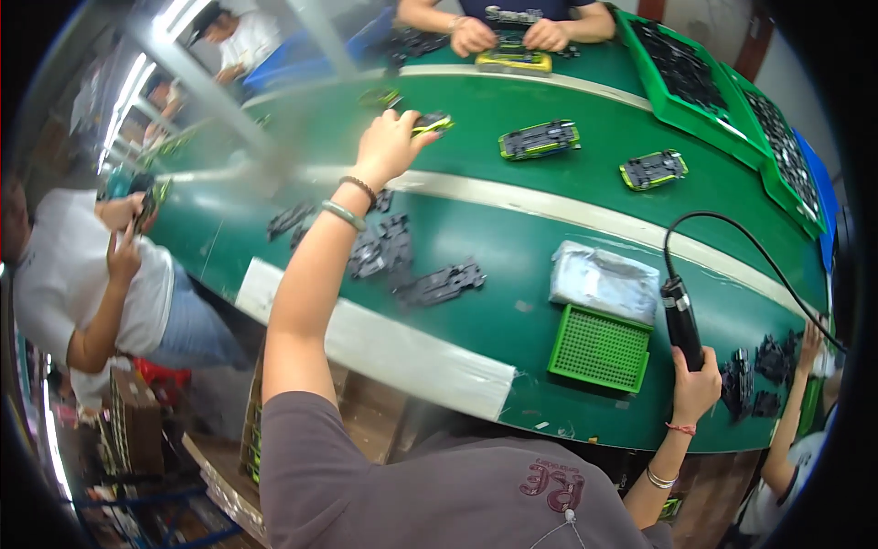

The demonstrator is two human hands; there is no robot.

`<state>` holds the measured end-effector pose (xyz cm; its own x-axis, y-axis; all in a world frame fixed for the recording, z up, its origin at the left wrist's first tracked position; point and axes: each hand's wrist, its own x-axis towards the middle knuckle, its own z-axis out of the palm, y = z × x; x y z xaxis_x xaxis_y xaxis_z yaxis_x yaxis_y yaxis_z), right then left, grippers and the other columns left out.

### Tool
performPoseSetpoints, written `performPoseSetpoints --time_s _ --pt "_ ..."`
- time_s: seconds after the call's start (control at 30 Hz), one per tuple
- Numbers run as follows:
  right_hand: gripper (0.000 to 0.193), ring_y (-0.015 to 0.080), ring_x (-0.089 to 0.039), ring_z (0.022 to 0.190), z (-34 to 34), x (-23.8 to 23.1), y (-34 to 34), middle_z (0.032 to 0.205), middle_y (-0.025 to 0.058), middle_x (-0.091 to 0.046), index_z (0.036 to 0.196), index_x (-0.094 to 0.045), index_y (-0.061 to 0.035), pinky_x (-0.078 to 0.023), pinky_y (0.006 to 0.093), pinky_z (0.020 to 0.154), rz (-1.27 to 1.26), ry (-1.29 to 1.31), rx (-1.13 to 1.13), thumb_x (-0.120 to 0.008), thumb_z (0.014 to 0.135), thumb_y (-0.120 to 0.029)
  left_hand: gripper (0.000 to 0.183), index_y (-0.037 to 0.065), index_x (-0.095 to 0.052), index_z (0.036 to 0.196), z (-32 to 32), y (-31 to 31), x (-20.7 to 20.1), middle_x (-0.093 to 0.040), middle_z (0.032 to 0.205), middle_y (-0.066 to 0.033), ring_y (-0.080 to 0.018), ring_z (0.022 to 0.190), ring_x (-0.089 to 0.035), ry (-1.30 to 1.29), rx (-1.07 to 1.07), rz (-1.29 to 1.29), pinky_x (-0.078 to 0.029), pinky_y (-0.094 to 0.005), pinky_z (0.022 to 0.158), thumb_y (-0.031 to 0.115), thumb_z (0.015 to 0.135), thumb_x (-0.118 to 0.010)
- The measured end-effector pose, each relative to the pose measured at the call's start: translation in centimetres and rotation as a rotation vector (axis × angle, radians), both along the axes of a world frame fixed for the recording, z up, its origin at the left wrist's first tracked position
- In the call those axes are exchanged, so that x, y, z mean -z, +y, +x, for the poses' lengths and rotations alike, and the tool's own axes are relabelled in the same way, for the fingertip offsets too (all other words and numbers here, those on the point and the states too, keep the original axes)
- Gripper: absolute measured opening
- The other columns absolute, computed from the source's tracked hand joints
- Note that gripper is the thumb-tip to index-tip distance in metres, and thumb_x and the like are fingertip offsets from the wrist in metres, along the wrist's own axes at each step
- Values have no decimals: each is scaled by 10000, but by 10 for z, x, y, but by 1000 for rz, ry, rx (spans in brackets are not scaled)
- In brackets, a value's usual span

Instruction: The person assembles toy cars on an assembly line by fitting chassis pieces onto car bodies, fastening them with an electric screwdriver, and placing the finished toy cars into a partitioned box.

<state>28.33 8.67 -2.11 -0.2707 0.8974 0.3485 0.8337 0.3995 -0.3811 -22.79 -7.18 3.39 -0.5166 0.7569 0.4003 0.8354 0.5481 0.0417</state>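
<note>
My left hand [386,146] reaches far across the bench, its fingers closed on a toy car [433,124] with a yellow-green edge, just over the green conveyor belt [466,174]. Much of that car is behind the hand. In my right hand [698,384], low on the right, is a black corded electric screwdriver [680,316], held upright. Two more toy cars, a nearer-centre one [540,140] and one farther right [653,170], lie on the belt with dark undersides up. Beneath my left forearm are several loose black chassis parts [444,283].
A green perforated basket [599,349] stands by a plastic-wrapped pack [604,279]. Green bins [681,69] of dark parts line the far right. Across the belt a co-worker's hands [474,37] handle a yellow piece [514,61]. More people work left and right.
</note>
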Motion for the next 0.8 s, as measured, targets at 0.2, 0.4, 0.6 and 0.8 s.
performPoseSetpoints --time_s 0.2,0.4,0.6,0.8 --pt "380 318 -578 628 1 -1 2 712 126 -597 816 -575 -39 -442 370 560 26 66 6 -771 621 -300 527 108 -519 1123 -32 55 23 -597 946 -170 -325 867 -605 -43 -119 -369 -497 -404 702 411 725 -684" --pt "335 297 -572 612 3 -2 9 690 132 -586 811 -573 -22 -438 348 567 -61 141 11 -763 619 -219 302 102 -591 1046 -61 153 36 -621 920 -188 -368 845 -588 -142 145 -195 -477 -439 734 330 869 -499" --pt "404 302 -542 597 2 4 14 696 128 -566 826 -566 -13 -429 342 555 -80 154 -15 -794 564 -219 432 121 -481 1262 -74 188 46 -562 1141 -203 -353 1026 -552 -426 261 -100 -436 -387 882 181 837 -535" --pt "333 278 -563 617 4 1 14 697 123 -582 844 -571 -21 -436 337 587 -78 124 -22 -759 623 -184 521 148 -529 1227 -76 92 10 -589 1138 -132 -254 926 -603 -488 337 -272 -471 -344 834 87 721 -637"
